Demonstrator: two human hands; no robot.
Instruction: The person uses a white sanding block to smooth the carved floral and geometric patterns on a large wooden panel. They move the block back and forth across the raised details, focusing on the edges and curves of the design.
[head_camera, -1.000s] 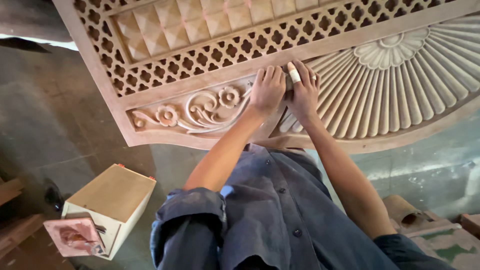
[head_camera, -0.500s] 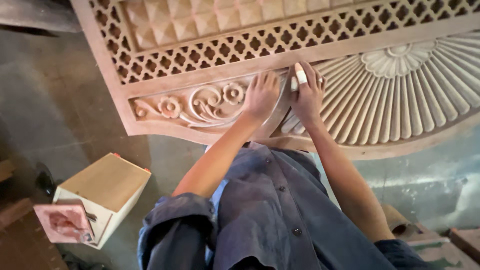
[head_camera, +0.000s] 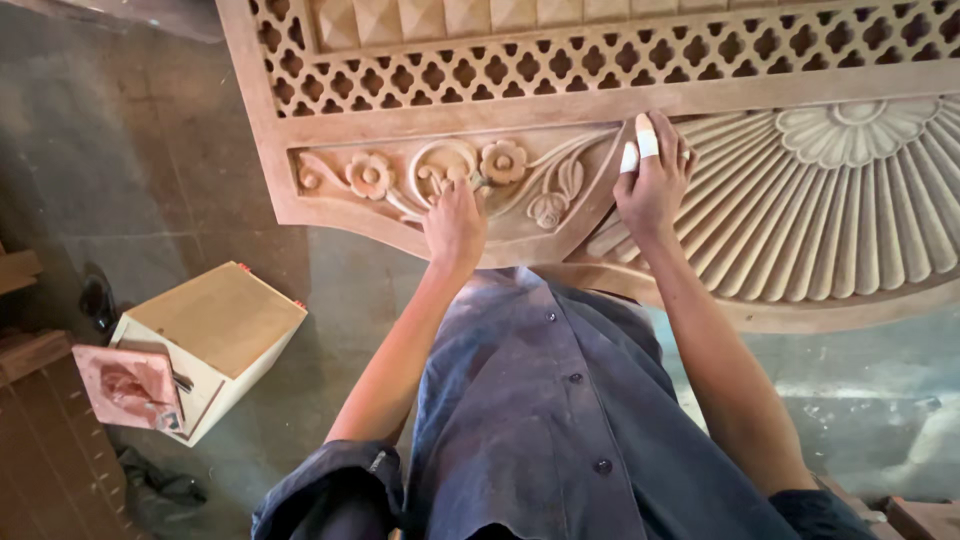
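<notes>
A large carved wooden panel (head_camera: 560, 105) lies in front of me, with a lattice band on top, a floral scroll relief (head_camera: 440, 170) at the left and a fluted fan carving (head_camera: 830, 210) at the right. My left hand (head_camera: 455, 218) presses on the floral scroll, fingers bent down onto the carving. Whether something small sits under its fingertips is unclear. My right hand (head_camera: 655, 185) rests flat where the scroll meets the fan, two fingers wrapped in white tape, holding nothing. My blue shirt (head_camera: 560, 400) fills the lower middle.
A pale wooden box (head_camera: 215, 340) stands on the grey stone floor (head_camera: 130, 180) at the lower left, with a pinkish dusty block (head_camera: 128, 385) and a small tool against it. Wooden boards lie along the left edge. Debris lies at the lower right.
My left hand has slid left along the floral scroll, away from my right hand. The right hand stays at the edge of the fan. The view has shifted.
</notes>
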